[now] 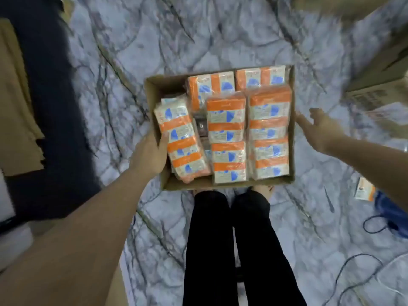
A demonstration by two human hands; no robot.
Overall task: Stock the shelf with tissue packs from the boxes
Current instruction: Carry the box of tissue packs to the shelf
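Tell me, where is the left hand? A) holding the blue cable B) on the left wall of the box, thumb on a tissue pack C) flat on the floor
B: the left hand grips the box at its left wall, thumb on the leaning tissue pack.

Box far-left corner open, room for hands. Tissue packs fill rest. Second box stands at right, floor ahead open.

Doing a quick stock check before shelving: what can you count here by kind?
Tissue pack bundles in the open box: 5 visible
Loose tissue pack on the floor: 1
Cardboard boxes: 2, open box and closed box
Total: 8
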